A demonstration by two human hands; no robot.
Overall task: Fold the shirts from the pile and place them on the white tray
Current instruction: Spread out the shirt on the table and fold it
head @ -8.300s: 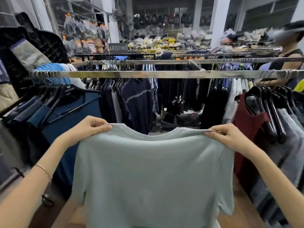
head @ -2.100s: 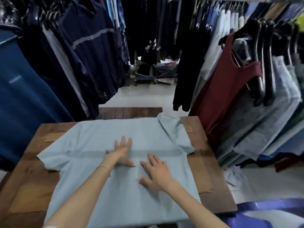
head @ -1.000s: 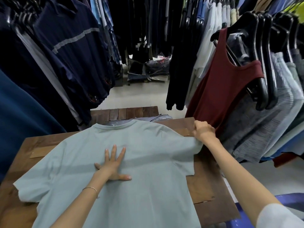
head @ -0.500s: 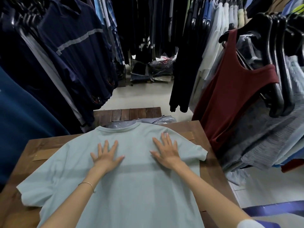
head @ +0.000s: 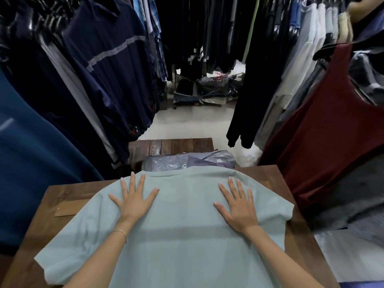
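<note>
Pale green T-shirt point(head: 182, 235) spread flat, back side up, over a brown wooden table point(head: 62, 196), collar at the far edge. Left hand point(head: 134, 201) pressed palm-down on the cloth near the left shoulder, fingers point(head: 133, 181) splayed wide and straight, gripping nothing. Thin bracelet point(head: 121, 233) on that wrist. Right hand point(head: 239, 206) likewise flat on the right shoulder area, its fingers point(head: 233, 186) spread open, holding nothing. Right sleeve just outboard of the right little finger, ending near the table's right edge; left sleeve well back of the left fingers, toward the near left corner. Just beyond both sets of fingertips, past the collar, a clear plastic bag point(head: 187, 162) with folded cloth of greyish colour inside, contents otherwise hard to tell. Farther beyond the fingertips, a slatted wooden bench point(head: 172, 145) on pale floor, then more plastic-wrapped bundles point(head: 207, 88) on the ground. Dark navy hanging garments point(head: 99, 69) off to the left of the left fingers; a maroon tank top point(head: 332, 121) on a hanger to the right of the right fingers.
</note>
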